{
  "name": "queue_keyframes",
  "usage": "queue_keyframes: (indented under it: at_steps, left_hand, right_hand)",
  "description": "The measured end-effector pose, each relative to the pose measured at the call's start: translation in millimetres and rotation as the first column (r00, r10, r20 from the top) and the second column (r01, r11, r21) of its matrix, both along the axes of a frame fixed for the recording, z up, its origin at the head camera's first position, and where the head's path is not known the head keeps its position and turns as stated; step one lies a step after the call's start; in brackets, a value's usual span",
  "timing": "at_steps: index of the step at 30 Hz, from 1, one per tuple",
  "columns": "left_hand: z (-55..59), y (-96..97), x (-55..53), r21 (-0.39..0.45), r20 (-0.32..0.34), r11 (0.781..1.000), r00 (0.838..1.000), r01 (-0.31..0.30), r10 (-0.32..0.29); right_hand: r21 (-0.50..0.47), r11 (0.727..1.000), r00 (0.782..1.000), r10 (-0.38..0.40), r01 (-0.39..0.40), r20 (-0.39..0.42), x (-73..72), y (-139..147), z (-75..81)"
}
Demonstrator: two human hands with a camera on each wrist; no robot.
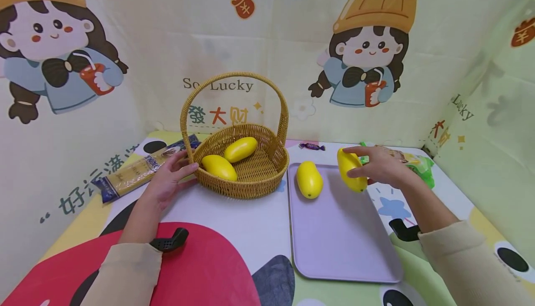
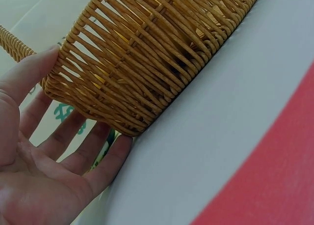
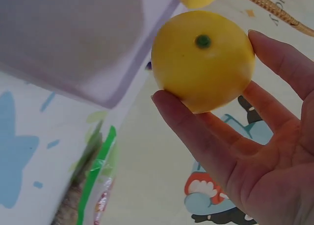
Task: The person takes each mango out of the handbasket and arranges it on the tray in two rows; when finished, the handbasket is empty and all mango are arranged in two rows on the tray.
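Observation:
A wicker basket (image 1: 246, 187) with a tall arched handle holds two yellow mangoes (image 1: 240, 150). My left hand (image 1: 167, 180) grips the basket's left side; in the left wrist view the thumb lies at the rim and the fingers (image 2: 93, 146) reach round the outer wall. My right hand (image 1: 382, 166) holds another yellow mango (image 1: 350, 170) over the far right part of a lilac tray (image 1: 342, 241). In the right wrist view its fingertips pinch this mango (image 3: 203, 63), whose green stem spot faces the camera. One more mango (image 1: 309, 179) lies at the tray's far left corner.
Left of the basket lies a noodle packet (image 1: 138, 171). A purple-wrapped candy (image 1: 312, 146) sits behind the tray. Beyond the right hand is a green-edged bag (image 1: 422, 166). Printed cloth walls (image 1: 301, 55) stand behind and at both sides of the table.

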State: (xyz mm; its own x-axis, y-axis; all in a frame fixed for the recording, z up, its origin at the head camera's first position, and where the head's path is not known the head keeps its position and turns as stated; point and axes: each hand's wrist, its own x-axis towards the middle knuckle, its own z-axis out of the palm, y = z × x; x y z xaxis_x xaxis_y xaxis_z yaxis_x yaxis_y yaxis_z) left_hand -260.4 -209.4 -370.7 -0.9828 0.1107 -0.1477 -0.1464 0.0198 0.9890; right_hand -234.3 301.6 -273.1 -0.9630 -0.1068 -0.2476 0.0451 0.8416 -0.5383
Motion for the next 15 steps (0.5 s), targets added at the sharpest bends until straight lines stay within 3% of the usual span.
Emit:
queue_keyframes:
  at_steps: [15]
  left_hand:
    - [1.5, 0.9, 1.0, -0.009, 0.002, 1.000, 1.000, -0.003, 0.004]
  right_hand:
    - [0.113, 0.993, 0.999, 0.012, -0.016, 0.037, -3.1, 1, -25.5]
